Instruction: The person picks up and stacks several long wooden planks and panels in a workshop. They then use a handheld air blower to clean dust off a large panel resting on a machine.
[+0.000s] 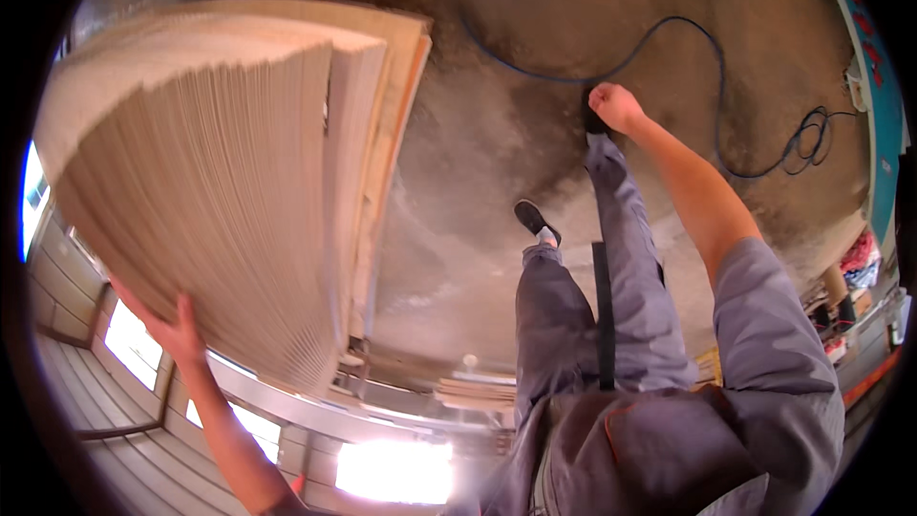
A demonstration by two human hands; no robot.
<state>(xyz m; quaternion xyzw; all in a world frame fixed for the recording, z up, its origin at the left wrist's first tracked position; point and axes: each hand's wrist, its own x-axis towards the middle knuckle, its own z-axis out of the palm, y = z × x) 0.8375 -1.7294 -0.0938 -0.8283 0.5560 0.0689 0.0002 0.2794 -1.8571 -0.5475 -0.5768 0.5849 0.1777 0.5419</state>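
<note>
A tall stack of thin wooden sheets (220, 182) stands at the left, its many edges fanned out by the lens. My left hand (177, 333) rests against the lower left edge of that stack, thumb and fingers apart, with part of the fingers blurred. My right arm is stretched forward over the floor. At its end my right hand (618, 107) is closed in a loose fist, with nothing visible in it. It hangs above one of my dark shoes (594, 115), away from the sheets.
A thin blue hose (718, 67) snakes over the stained concrete floor (458, 172) and coils at the right. Thicker boards (387, 162) border the stack's right side. A teal machine or panel (884, 124) stands at the far right. More flat boards (478, 392) lie beside my legs.
</note>
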